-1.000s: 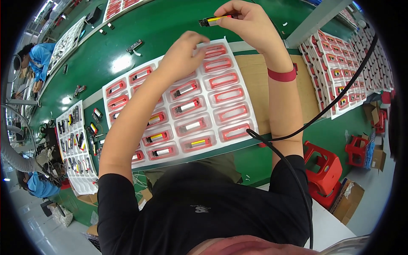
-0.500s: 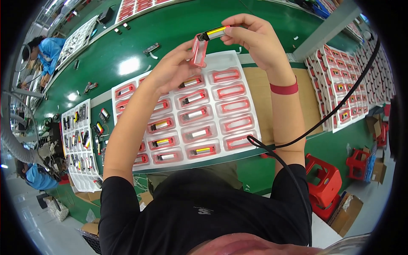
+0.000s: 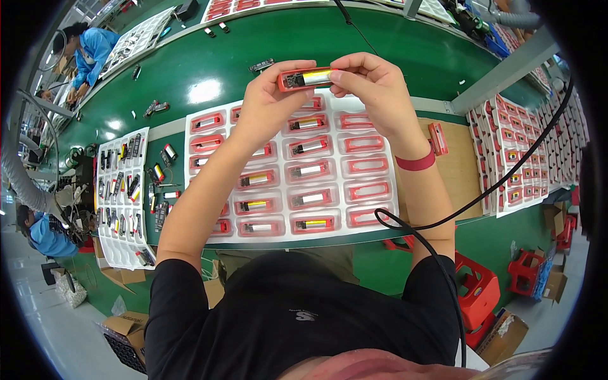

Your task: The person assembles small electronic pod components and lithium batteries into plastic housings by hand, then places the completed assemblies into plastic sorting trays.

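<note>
A red plastic casing (image 3: 284, 85) is held level in front of me, gripped at its left end by my left hand (image 3: 269, 98). Inside it lies a silver and yellow battery cell with a black circuit end (image 3: 313, 77). My right hand (image 3: 375, 85) pinches the right end, its thumb on the cell and its fingers behind. Below both hands spreads a white moulded tray (image 3: 282, 176) of red casings in separate pockets. Many hold a cell with a black end; those in the right column look unfilled.
Left of the tray lie loose battery assemblies (image 3: 158, 172) and a smaller white tray (image 3: 123, 246). A red casing (image 3: 438, 138) rests on cardboard (image 3: 457, 174) at right, near stacked filled trays (image 3: 506, 149). A black cable (image 3: 500, 190) crosses my right forearm. A co-worker (image 3: 95, 54) sits far left.
My hands have come together, and the battery cell now sits in the red casing. The casing has turned from upright to level. The whole view has shifted slightly.
</note>
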A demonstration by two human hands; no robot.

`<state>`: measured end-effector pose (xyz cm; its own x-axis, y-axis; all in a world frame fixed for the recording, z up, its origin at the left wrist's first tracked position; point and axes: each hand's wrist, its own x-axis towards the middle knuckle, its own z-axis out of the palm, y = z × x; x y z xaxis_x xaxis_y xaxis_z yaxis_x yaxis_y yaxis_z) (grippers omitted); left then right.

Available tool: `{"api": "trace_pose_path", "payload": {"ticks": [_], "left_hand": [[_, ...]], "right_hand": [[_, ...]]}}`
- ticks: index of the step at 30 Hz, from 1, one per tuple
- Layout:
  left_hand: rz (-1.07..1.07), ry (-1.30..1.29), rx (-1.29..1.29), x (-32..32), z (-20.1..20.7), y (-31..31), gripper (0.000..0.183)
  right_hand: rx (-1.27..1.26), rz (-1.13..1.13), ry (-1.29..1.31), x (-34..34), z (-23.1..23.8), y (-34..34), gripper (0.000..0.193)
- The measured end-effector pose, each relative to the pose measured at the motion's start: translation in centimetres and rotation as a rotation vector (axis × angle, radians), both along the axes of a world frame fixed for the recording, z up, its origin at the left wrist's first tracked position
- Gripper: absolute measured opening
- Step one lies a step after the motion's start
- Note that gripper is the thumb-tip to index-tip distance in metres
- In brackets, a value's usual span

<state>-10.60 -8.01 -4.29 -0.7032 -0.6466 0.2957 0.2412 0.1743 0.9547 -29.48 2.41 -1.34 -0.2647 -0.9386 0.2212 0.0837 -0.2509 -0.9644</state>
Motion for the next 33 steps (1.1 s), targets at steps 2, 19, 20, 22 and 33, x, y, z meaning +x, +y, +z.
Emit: {"api": "trace_pose_path", "payload": {"ticks": [2, 19, 20, 22, 33], "left_hand": [[0.016, -0.019, -0.008, 0.2, 0.1, 0.1, 0.048], [-0.138, -0.020, 0.094, 0.6, 0.3, -0.1, 0.050], [-0.138, -0.048, 0.067, 0.6, 0.3, -0.1, 0.050], [-0.138, -0.074, 0.041, 0.6, 0.5, 0.0, 0.051], [-0.130, 0.065, 0.148, 0.0, -0.6, 0.1, 0.042]], "right_hand": [[0.005, -0.007, 0.035, 0.1, -0.1, 0.0, 0.020], [0.005, -0.049, 0.172, 0.0, -0.6, -0.3, 0.023], [0.024, -0.057, 0.166, 0.0, -0.6, -0.3, 0.022], [0.043, -0.064, 0.160, 0.0, -0.6, -0.4, 0.021], [-0.236, -0.368, 0.618, 1.5, -1.1, -0.7, 0.024]]}}
